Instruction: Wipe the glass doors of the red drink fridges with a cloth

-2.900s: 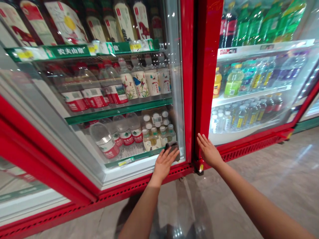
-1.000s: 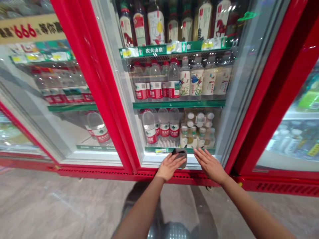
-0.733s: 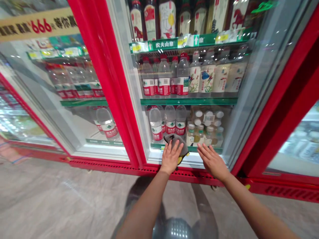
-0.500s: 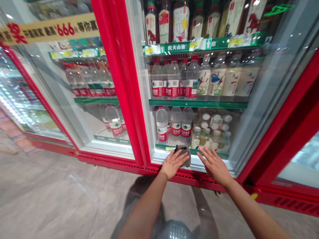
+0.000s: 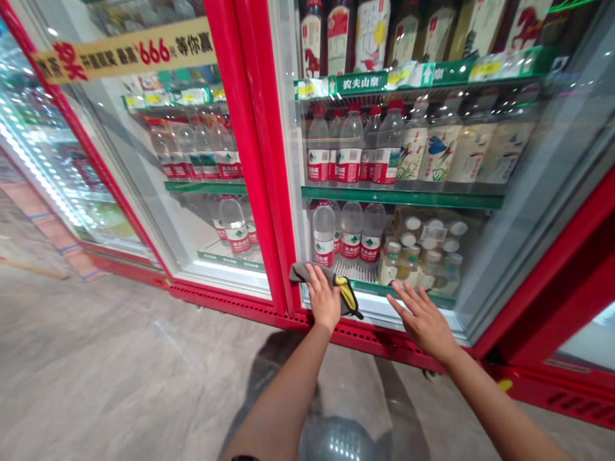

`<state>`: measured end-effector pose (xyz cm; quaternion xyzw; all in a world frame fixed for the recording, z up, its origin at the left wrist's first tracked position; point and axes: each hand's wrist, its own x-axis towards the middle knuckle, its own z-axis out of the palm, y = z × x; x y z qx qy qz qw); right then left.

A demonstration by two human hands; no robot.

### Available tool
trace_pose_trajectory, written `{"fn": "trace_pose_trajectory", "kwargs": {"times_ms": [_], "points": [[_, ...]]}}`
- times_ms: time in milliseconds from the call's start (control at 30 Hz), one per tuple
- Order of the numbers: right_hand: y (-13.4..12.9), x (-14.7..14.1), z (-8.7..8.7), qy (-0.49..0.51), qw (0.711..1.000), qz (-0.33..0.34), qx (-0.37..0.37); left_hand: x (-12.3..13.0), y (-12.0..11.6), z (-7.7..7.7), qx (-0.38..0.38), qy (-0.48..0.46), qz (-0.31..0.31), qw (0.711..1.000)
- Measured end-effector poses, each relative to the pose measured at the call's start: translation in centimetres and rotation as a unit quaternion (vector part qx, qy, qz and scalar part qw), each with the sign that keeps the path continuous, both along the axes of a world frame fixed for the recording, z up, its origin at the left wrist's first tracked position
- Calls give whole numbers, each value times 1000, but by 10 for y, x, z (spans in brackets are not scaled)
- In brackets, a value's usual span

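My left hand (image 5: 323,298) presses a grey cloth with a yellow edge (image 5: 344,296) flat against the bottom left corner of a glass cooler door (image 5: 519,192). The cloth sticks out on both sides of the hand, beside the red door frame (image 5: 262,160). My right hand (image 5: 425,317) lies flat and open on the same glass, a little to the right, fingers spread, holding nothing. Behind the glass stand water bottles (image 5: 336,237) on the lowest shelf and small white-capped bottles (image 5: 423,256).
A second glass door (image 5: 144,179) with more bottles is on the left, with a yellow banner (image 5: 125,54) above. Green shelf rails (image 5: 398,195) run across. A red vent grille (image 5: 384,342) runs along the cooler's base. Grey tiled floor (image 5: 120,378) lies below.
The cloth under my left hand has slid left along the bottom of the glass toward the red frame. My right hand stayed flat on the glass. The view shifted left.
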<state>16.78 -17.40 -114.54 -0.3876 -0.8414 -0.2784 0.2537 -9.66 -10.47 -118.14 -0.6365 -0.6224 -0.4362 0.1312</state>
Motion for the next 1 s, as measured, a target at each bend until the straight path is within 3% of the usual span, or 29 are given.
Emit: {"fn": "trace_pose_trajectory", "kwargs": {"times_ms": [67,167,333,600,800,900,1000], "points": [[-1,0,0,3,1000,5,1,8,4,-1,25,-105,47,993],[-1,1,-1,4,1000,11,-2,24,11,-13,59,-176,81,979],[0,1,-2,8,1000,12,-7,29,30,-15,89,-189,97,973],[-5,9,1,-5,1000,19,-10,10,30,-22,68,-209,99,970],[-5,20,-2,-15,1000,14,-3,6,64,-6,-6,-263,153,953],[-6,23,-5,-27,999,21,-15,10,54,-10,-25,-288,181,940],[-8,25,-5,-33,999,23,-22,13,31,-28,-31,-313,193,929]]}}
